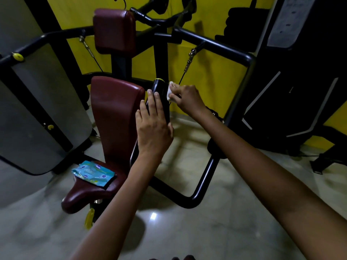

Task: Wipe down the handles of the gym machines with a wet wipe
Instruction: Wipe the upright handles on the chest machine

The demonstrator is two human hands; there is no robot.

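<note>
White wipe (170,91) pinched in right hand (187,99), pressed to upper right side of handle (159,98). Handle's long axis runs up, away from viewer. Left hand (153,126) lies flat along its lower part, fingers straight, steadying. Right hand nearer unwiped top end.

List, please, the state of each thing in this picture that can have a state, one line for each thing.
Left hand: fingers straight, laid along the handle, steadying it.
Right hand: pinches the wet wipe against the handle.
Wet wipe: white, crumpled, touching the handle's upper right side.
Handle: black, upright, slightly tilted, yellow ring at its top.
Wipes pack: lying flat on the seat.
Seat: maroon, unoccupied except for the pack.
</note>
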